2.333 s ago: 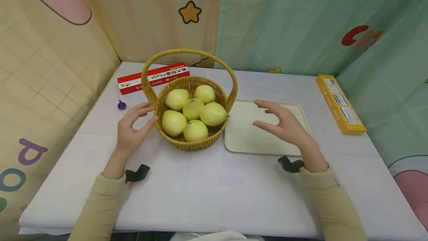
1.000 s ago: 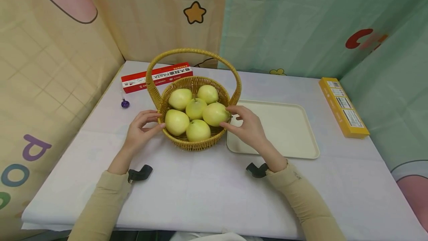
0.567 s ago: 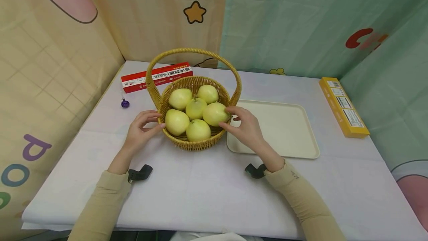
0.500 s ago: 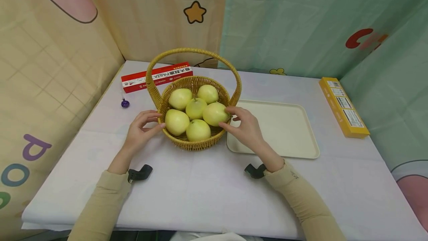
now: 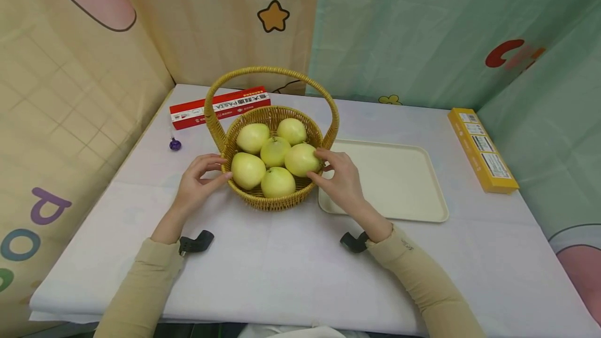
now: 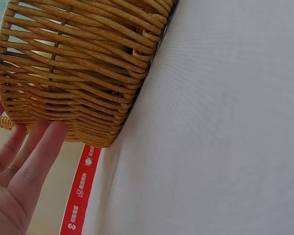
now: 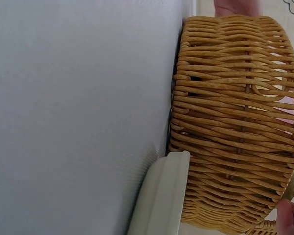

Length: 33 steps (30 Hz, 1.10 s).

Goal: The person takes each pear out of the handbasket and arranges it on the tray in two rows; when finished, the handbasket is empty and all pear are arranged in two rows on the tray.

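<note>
A woven basket with a tall arched handle stands on the table and holds several round yellow-green fruits, their exact kind unclear. My left hand is at the basket's left side. Its fingers and thumb touch the rim and outer wall, and in the left wrist view straight fingers lie against the weave. On the right, thumb and fingers of my right hand pinch the rightmost fruit, which still lies in the basket. The right wrist view mostly shows the basket wall, with fingertips at its rim.
A cream tray lies right of the basket, its near-left corner close to it. Behind the basket is a red pasta box, with a small purple item before it. A yellow box lies far right. Curtains edge the table.
My right hand has come from over the tray, leftward to the rightmost fruit, and lately shifted slightly further left. My left hand stays at the basket's side. The fruits have hardly moved.
</note>
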Tool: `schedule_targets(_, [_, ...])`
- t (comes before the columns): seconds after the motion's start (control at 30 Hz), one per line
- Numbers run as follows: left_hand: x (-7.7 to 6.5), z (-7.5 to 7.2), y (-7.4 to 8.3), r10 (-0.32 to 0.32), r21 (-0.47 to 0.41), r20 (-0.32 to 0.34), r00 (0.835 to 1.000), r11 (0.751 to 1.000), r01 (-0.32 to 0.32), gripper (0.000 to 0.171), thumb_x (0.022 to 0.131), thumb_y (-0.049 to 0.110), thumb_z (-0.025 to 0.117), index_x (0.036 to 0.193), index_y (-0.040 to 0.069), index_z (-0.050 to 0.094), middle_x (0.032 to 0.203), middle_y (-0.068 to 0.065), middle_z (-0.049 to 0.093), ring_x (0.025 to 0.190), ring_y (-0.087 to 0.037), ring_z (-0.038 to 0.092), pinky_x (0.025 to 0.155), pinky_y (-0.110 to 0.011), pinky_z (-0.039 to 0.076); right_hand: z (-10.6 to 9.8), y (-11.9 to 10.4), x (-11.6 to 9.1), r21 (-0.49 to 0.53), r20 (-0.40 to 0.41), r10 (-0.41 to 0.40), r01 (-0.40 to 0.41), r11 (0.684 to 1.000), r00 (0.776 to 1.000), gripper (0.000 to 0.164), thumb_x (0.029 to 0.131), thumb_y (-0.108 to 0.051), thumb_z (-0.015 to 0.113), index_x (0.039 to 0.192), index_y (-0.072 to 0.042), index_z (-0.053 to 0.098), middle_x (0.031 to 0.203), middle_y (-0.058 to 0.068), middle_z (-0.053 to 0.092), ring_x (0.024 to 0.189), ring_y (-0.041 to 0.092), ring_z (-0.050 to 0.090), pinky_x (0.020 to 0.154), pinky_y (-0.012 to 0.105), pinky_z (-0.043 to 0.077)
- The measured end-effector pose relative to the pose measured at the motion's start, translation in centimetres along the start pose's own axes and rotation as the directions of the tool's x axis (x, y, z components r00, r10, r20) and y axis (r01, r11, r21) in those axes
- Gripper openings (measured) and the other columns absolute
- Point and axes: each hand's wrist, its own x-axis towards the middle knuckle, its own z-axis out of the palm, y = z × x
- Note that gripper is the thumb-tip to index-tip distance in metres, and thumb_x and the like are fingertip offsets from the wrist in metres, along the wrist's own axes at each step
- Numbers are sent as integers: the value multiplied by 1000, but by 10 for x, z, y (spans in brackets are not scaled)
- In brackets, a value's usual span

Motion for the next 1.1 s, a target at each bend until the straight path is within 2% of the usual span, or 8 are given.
schedule_targets(0.17, [0,0,0,-4,8,2,1000,1000,4,34,86,3,66,116,-9,57,126,-22,46,101,-9,51,75,-12,47,4,1,-1,-19,-28,-18,17,1000,999,46,76,-13,79,116,-1,62,117,13,62,94,24,55,67,37,54])
schedule_targets(0.37, [0,0,0,3,1,3,1000,1000,-3,34,85,2,66,116,-10,57,126,-23,46,101,-10,51,75,-11,48,5,1,-2,-54,-34,-2,0,999,999,49,76,-18,80,118,-1,62,118,13,62,100,25,56,80,40,50])
schedule_targets(0.47, [1,0,0,9,1,2,1000,1000,-9,34,85,1,66,116,-10,57,125,-23,46,101,-10,51,75,-12,48,6,1,-2,-64,-35,1,-3,998,999,50,76,-19,80,119,-1,61,118,13,61,102,26,56,83,39,48])
schedule_targets(0.8, [1,0,-1,23,11,-5,1000,1000,-23,34,85,1,67,116,-10,58,125,-22,47,100,-8,51,76,-11,48,7,0,-2,-35,-47,-31,29,999,998,48,75,-15,80,118,0,62,118,13,60,101,25,56,83,33,50])
schedule_targets(0.97, [0,0,-1,25,6,-6,1000,1000,-25,34,85,0,66,115,-10,58,125,-23,47,100,-8,51,75,-12,48,5,0,-2,32,-36,-12,13,999,999,46,75,-12,79,116,2,62,119,15,60,106,26,56,84,31,52])
schedule_targets(1.1, [0,0,-2,24,8,-6,1000,1000,-24,33,85,0,66,115,-10,58,125,-22,47,100,-8,51,75,-12,48,2,0,-1,124,-26,18,-15,992,999,43,74,-8,79,113,3,64,117,16,60,107,27,57,81,32,54])
